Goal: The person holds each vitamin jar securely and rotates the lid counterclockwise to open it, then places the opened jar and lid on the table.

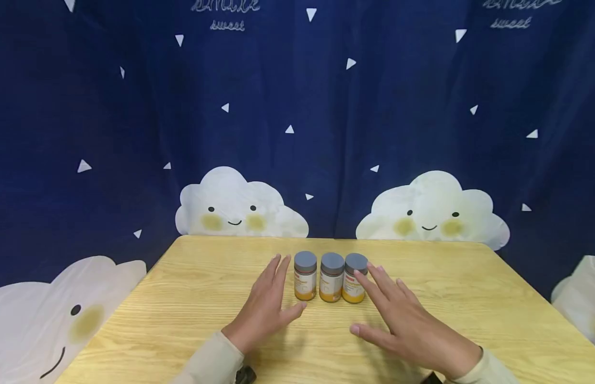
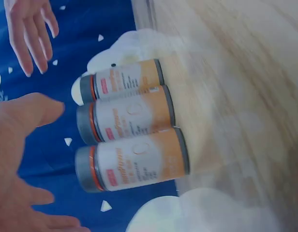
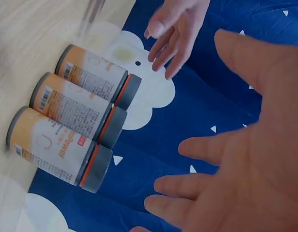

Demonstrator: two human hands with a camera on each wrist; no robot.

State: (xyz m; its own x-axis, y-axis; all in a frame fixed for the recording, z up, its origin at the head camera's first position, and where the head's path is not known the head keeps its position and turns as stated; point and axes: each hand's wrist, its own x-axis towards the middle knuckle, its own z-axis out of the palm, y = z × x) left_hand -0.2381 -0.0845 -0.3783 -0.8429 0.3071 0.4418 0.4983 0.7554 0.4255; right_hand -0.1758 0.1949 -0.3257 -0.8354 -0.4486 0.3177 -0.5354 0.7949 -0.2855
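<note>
Dark blue cloth (image 1: 326, 106) printed with smiling white clouds (image 1: 230, 192) is hanging behind the pale wooden surface (image 1: 182, 298). Three jars (image 1: 330, 285) are standing upright in a close row toward its far edge, roughly midway between the far corners. The left hand (image 1: 261, 309) is hovering beside the row's left end, fingers extending toward the far edge. The right hand (image 1: 405, 322) is slanting in from the near side at the right end. Each grip is standing wide, thumb apart from fingers. From the head, the right index finger (image 1: 362, 278) is overlapping the right jar (image 1: 352, 290); the right wrist view is revealing a gap, plus barcodes (image 3: 44, 99). Only wrist views are clearly showing orange-red rings (image 2: 95, 168) beneath the grey caps (image 1: 305, 260).
</note>
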